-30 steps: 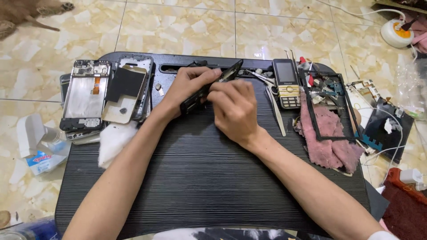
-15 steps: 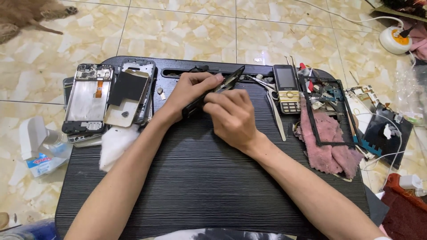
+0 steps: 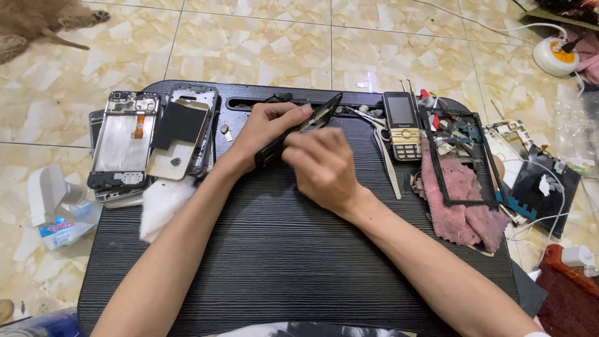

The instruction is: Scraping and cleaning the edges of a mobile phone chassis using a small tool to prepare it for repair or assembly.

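Black phone frame (image 3: 304, 128) held tilted above the black lap desk (image 3: 281, 249), near its back edge. Left hand (image 3: 265, 128) wrapped round its lower end; right hand (image 3: 321, 165) pinching its mid section w/ fingers closed. Tweezers (image 3: 387, 159), keypad phone (image 3: 402, 125) & pink rag (image 3: 462, 200) just to the right.

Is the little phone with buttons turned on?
Off: the keypad phone lies flat on the black table, its screen dark.

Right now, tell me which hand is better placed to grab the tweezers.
Right. The right hand lies nearer the tweezers, which rest just to its right on the black tray; the left hand grips the black phone frame.
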